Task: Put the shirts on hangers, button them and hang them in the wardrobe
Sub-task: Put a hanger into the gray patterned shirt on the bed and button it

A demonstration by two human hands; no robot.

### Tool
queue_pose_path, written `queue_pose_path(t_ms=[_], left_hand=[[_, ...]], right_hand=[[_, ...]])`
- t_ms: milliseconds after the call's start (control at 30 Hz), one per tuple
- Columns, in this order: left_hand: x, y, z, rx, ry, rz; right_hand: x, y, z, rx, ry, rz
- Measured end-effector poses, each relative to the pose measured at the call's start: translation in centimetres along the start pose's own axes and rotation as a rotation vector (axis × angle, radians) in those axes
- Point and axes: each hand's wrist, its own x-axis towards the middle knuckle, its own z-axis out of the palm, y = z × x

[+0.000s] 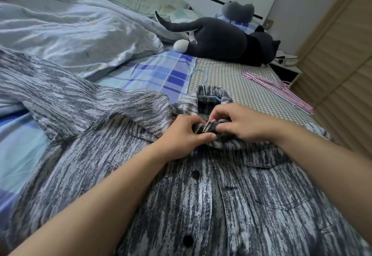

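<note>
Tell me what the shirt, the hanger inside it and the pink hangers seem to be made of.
Shirt: woven cloth, matte, grey-and-white streaked; it creases and has stitched pocket seams.
Hanger: thin rod, likely coated wire, smooth pale-blue finish.
Pink hangers: same thin rod, probably coated wire or plastic, glossy pink.

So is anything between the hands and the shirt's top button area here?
Nothing visible. Both the left hand and the right hand already pinch the shirt fabric just below the collar, directly on it. The hanger sits inside the collar, beyond the hands, not in their way.
</note>
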Motion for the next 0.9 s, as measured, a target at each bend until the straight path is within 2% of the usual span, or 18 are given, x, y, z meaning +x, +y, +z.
queue_pose_path(t_ms=[167, 333, 433, 500, 600, 633, 733, 767, 867, 900], left_hand=[[0.0, 0.2, -0.1, -0.037, -0.041, -0.088], [-0.3, 0.1, 0.6, -0.118, 0.083, -0.059], [-0.7, 0.1, 1.3, -0.141, 0.136, -0.021], [-0.8, 0.3, 1.2, -0.132, 0.147, 0.03], [-0.7, 1.2, 0.0, -0.151, 0.12, 0.088], [-0.7, 1.4, -0.6, -0.034, 0.104, 0.109], [-0.2, 1.2, -2.3, 0.672, 0.151, 0.195], [0.1, 1.1, -2.7, 0.808, 0.179, 0.205], [0.8, 1.2, -3.3, 0.888, 0.26, 0.215], [0.9, 1.2, -3.2, 0.898, 0.297, 0.228]], right_hand=[[0.6, -0.2, 0.4, -0.025, 0.016, 0.01], [1.1, 0.3, 1.2, 0.206, 0.114, 0.083], [1.5, 0.6, 1.4, 0.254, 0.088, 0.142], [1.9, 0.7, 1.8, 0.063, 0.149, 0.085], [1.7, 1.4, 2.1, -0.318, 0.32, -0.112], [1.2, 2.0, 1.9, -0.408, 0.329, -0.16], [-0.6, 4.1, 0.8, -0.683, 0.35, -0.251], [-1.1, 4.2, 0.6, -0.75, 0.384, -0.282], [-1.1, 3.6, 0.5, -0.826, 0.475, -0.34], [-0.9, 3.0, 0.4, -0.715, 0.451, -0.271]])
